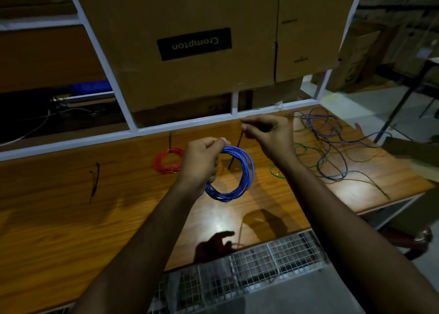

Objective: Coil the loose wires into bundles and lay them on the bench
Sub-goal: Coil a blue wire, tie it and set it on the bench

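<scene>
While the left hand (202, 161) grips a blue coil (234, 174) above the bench (71, 218), the right hand (268, 133) pinches a black tie (235, 154) that hangs down behind the coil's top. Lying on the bench are a red coil (167, 160) left of the hands, another black tie (95, 180) farther left, and loose wires (332, 147) tangled at the right.

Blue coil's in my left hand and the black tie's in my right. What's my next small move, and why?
Probably thread the black tie through the blue coil and wrap it round the strands. The left hand grips the finished loops above the bench, the right hand pinches the tie's top end, and nothing binds the coil yet.
</scene>
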Motion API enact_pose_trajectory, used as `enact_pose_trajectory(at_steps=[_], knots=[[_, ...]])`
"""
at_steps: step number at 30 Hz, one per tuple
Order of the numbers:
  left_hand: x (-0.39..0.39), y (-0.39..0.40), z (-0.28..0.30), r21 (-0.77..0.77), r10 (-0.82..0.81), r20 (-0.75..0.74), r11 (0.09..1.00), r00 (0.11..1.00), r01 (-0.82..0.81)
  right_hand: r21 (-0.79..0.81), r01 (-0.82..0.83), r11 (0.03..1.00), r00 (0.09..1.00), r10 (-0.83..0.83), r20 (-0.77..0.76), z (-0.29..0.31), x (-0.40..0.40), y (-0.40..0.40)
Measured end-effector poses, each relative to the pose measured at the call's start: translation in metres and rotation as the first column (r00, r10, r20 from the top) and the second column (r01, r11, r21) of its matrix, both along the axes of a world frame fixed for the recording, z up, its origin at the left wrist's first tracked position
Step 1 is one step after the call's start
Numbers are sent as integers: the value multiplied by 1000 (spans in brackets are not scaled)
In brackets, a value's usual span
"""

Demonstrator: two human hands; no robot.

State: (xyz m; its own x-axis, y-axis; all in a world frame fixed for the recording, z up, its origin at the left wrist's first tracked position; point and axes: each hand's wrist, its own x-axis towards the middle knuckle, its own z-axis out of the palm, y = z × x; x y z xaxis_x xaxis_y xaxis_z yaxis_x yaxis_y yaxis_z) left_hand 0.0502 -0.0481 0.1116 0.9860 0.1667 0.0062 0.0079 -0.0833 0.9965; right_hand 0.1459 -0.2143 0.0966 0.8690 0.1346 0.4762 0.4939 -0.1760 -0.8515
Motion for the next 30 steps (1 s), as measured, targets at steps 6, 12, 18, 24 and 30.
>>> enact_pose_trajectory(at_steps=[6, 12, 18, 24, 30], knots=[[-1, -8, -1, 7, -9, 27, 1000, 1000, 8, -79, -203, 976, 979, 200, -41, 14, -12, 0], [-3, -12, -3, 33, -17, 17, 999, 1000, 17, -197, -253, 947, 966, 259, 4, 25, -23, -4], [-4, -17, -4, 15, 67, 6, 998, 998, -67, -298, -60, 953, 992, 90, 87, 31, -51, -15], [-3, -17, -4, -71, 85, -23, 994, 996, -86, -678, 201, 707, 844, 227, 487, 9, -111, -22], [-9, -29, -8, -123, 79, -34, 989, 996, -82, -457, 359, 813, 703, 86, 706, -8, -120, -3]])
